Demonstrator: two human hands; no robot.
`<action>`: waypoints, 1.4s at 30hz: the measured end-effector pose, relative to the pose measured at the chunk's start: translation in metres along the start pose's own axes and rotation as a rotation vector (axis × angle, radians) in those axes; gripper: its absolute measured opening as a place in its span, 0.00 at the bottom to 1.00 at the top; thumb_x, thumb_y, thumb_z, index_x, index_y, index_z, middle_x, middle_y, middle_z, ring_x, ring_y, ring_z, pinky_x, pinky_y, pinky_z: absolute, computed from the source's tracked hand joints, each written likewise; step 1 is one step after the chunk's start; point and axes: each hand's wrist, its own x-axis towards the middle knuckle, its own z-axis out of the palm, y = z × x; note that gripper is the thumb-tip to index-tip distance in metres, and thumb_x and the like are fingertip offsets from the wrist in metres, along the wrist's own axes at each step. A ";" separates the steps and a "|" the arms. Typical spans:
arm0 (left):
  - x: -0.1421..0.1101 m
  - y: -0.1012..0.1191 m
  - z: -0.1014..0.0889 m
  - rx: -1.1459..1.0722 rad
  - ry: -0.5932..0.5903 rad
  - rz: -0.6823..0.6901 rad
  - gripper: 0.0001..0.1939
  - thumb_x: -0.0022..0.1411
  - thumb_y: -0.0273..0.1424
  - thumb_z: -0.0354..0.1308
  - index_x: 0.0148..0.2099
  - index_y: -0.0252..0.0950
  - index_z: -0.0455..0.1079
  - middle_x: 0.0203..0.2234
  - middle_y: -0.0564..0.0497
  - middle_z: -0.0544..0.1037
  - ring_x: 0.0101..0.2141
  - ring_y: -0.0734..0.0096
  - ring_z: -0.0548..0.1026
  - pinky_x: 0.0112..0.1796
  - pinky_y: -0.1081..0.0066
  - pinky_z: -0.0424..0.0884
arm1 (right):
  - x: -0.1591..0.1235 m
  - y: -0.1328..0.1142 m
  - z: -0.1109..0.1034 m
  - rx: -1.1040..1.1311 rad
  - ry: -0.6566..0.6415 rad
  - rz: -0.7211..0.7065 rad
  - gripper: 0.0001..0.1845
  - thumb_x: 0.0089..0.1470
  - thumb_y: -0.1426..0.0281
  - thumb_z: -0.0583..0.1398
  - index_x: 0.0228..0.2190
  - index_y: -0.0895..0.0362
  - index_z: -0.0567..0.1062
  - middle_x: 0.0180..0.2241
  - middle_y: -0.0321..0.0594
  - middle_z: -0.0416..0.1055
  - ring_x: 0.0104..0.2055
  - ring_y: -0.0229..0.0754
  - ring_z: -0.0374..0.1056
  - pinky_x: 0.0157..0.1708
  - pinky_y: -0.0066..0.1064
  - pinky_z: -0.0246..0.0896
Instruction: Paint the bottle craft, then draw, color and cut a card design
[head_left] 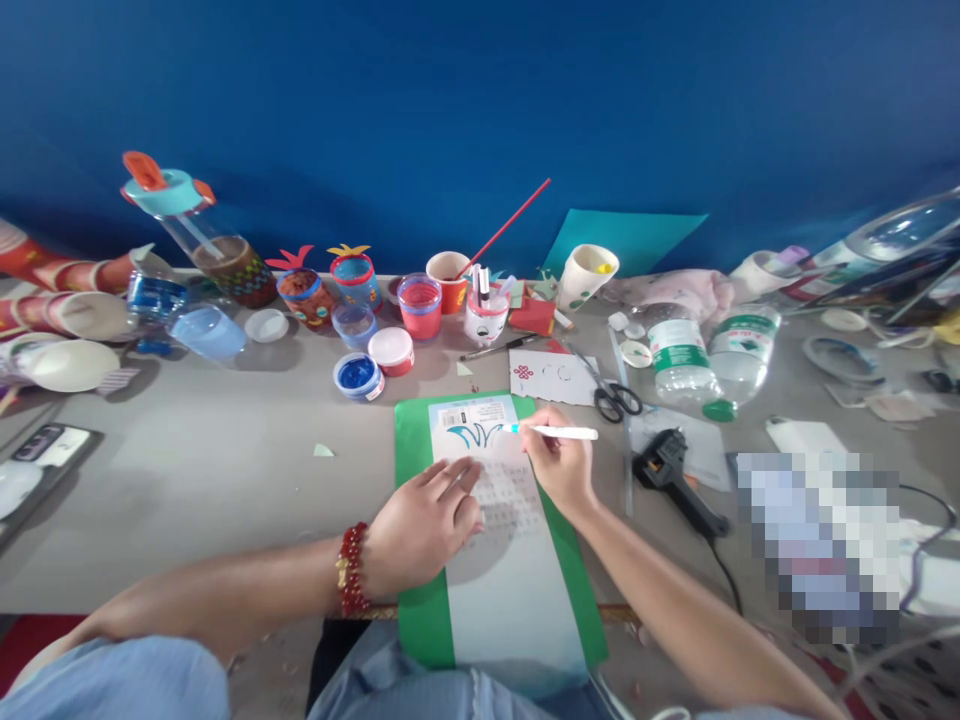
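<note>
Sheet: in the head view, we have the white sheet (510, 610) on a green board (420, 600), which juts over the near edge of the grey table (247, 460); a barcode is printed near its top.
Drawing: below the barcode we see a blue wavy outline (476, 437), its left part partly filled.
Right hand: our right hand (559, 460) is closed in a narrow pinch on a white marker (570, 433), its blue tip at the outline's right end; we cannot tell whether tip and paper touch.
Left hand: our left hand (424, 525) rests palm down on the sheet below the drawing, fingers loosely extended and slightly parted, gripping nothing.
Line work: we judge that light, even strokes and firm left-hand pressure suit this best, with our fingers clear of wet ink.
Overhang: we should lean little on the board's unsupported end, lest it tip.
Right side: near our right forearm lie black-handled scissors (617, 402) and a black glue gun (679, 480).
</note>
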 end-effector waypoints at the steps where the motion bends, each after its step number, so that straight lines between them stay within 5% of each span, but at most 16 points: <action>1: 0.000 0.000 0.000 -0.001 0.001 0.001 0.11 0.70 0.34 0.52 0.43 0.31 0.71 0.57 0.36 0.71 0.59 0.52 0.68 0.56 0.54 0.65 | 0.000 -0.001 0.000 -0.006 0.004 0.002 0.13 0.57 0.67 0.58 0.22 0.55 0.68 0.18 0.31 0.65 0.18 0.33 0.57 0.20 0.25 0.51; 42: 0.001 0.001 -0.002 0.008 0.016 -0.001 0.11 0.69 0.34 0.52 0.42 0.31 0.71 0.56 0.36 0.72 0.58 0.52 0.69 0.56 0.55 0.65 | -0.004 0.003 0.001 0.031 -0.078 0.031 0.13 0.58 0.66 0.58 0.23 0.55 0.68 0.20 0.33 0.68 0.20 0.34 0.59 0.21 0.25 0.53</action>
